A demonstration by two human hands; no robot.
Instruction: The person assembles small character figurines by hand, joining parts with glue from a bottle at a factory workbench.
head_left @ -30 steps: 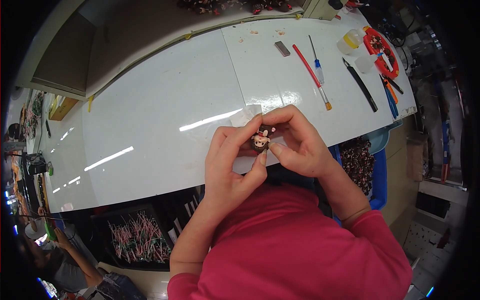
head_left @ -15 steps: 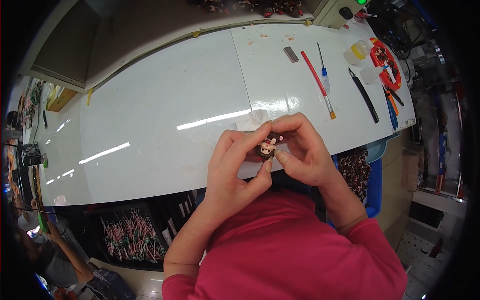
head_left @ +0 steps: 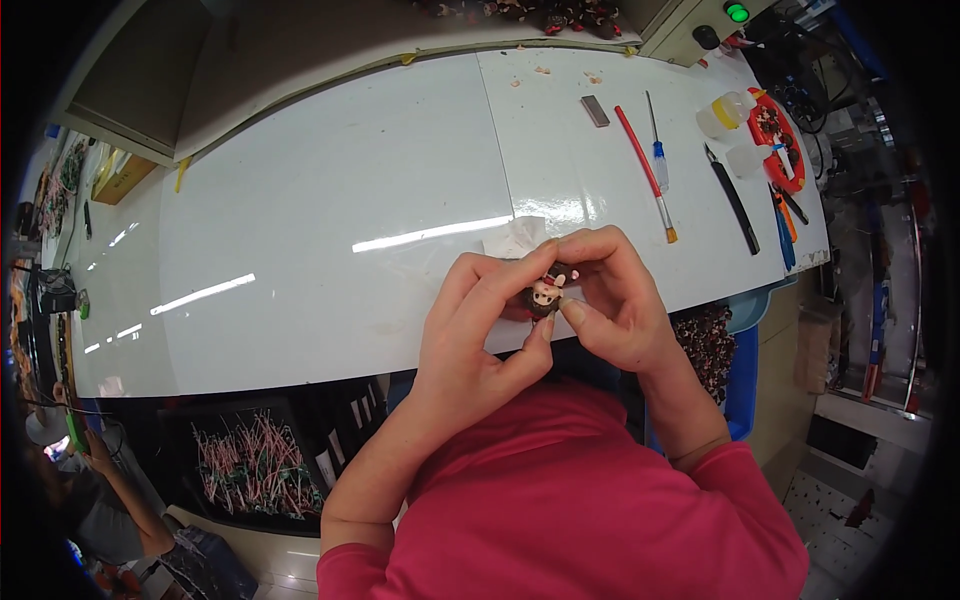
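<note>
Between my two hands is a small figurine (head_left: pixel 545 295) with dark brown hair, a pale face and bits of red. Its face is turned up, with the head toward me. My left hand (head_left: pixel 490 315) grips it from the left, thumb at the lower edge of the head. From the right, my right hand (head_left: pixel 612 300) closes on it with the thumb beside the face. Fingers of both hands hide much of the figurine. Just beyond my fingertips, a crumpled white cloth or tissue (head_left: pixel 512 237) lies on the white table (head_left: pixel 330 200).
To the right lie a grey block (head_left: pixel 594 111), a red brush (head_left: pixel 641 155), a screwdriver (head_left: pixel 659 165), a black craft knife (head_left: pixel 733 200) and pliers (head_left: pixel 783 228). Bottles (head_left: pixel 722 115) stand by a red tray (head_left: pixel 797 180). Below are a blue bin (head_left: pixel 741 385) and a black crate of wires (head_left: pixel 184 450).
The view has shifted slightly, so the table and tools appear moved. Both hands keep nearly the same grip on the figurine.
</note>
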